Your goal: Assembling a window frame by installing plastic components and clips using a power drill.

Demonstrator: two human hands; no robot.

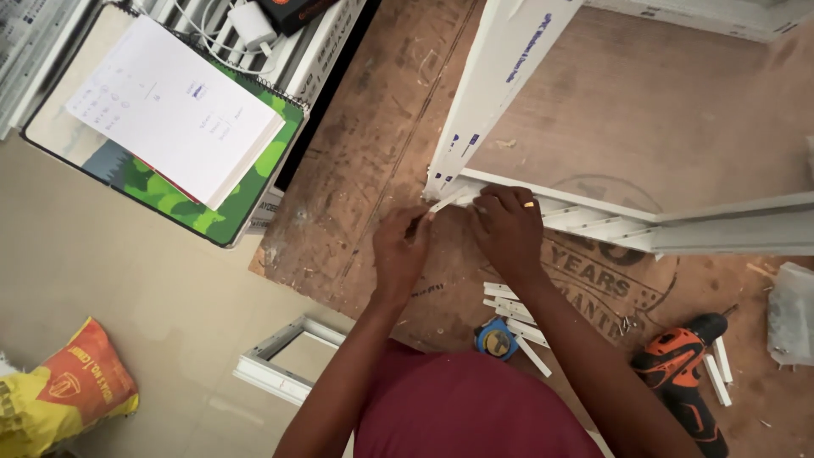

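At the corner of the white frame (543, 212) — near the left edge of the plywood board (373, 153) — a thin white strip (447, 202) was pinched in the fingers of the left hand (401, 246), closed tight on it. The right hand (507, 225) was pressed on the frame just beside, fingers curled; whether anything was held could not be told. An orange drill (682, 356) and a blue tape measure (496, 339) were seen near the board's lower edge.

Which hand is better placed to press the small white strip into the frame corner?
Right, probably. The right hand lies over the small white strip at the white frame corner; the left hand sits lower, pinching something I cannot make out.
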